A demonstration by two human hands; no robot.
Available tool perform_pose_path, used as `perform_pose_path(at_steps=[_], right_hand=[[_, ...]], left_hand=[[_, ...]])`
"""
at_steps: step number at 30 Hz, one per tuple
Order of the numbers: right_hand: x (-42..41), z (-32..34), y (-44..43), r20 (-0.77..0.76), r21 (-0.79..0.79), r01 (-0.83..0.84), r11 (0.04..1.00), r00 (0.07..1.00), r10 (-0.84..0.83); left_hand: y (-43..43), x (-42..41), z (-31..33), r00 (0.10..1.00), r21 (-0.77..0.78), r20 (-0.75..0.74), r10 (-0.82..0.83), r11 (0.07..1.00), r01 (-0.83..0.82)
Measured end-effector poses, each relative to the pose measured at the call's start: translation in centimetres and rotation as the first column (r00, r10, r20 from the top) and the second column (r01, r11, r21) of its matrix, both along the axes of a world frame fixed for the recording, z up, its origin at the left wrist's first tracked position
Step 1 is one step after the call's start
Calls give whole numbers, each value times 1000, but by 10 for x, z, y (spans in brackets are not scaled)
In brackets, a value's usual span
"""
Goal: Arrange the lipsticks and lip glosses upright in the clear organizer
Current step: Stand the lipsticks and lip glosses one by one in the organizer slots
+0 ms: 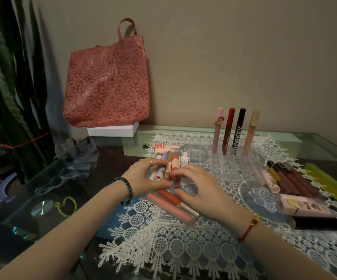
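Gripping tubes in the pile of lip glosses [172, 162] between them, my left hand [145, 178] and right hand [202, 190] both have curled fingers. Lifting several could spill some; a bump to the clear organizer [224, 168] beyond my right hand may topple its four standing tubes [236, 134]

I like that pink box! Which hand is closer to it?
The right hand. It is on the lipstick pile, left of the pink box; the left hand is farther left, beyond the right one.
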State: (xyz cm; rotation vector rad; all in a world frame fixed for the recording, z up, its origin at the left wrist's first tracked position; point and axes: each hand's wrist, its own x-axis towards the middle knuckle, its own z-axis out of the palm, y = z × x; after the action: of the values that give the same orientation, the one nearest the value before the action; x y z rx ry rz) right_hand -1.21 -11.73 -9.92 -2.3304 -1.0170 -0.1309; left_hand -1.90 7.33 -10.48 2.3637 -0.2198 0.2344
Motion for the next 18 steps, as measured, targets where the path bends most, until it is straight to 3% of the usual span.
perform_pose_path(at_steps=[5, 11, 13, 18], right_hand=[[-2, -1, 0, -3, 24, -4, 1000, 1000, 4], [-1, -3, -2, -20, 45, 5, 999, 1000, -4], [0, -3, -2, -20, 45, 2, 999, 1000, -1], [1, -5, -3, -31, 53, 0, 999, 1000, 1]], left_hand=[[-3, 12, 18, 986, 245, -116, -121, 959, 146], [-1, 41, 32, 938, 543, -306, -163, 779, 312], [-3, 45, 34, 925, 577, -349, -151, 743, 339], [-2, 50, 32, 923, 550, -354, -147, 766, 333]])
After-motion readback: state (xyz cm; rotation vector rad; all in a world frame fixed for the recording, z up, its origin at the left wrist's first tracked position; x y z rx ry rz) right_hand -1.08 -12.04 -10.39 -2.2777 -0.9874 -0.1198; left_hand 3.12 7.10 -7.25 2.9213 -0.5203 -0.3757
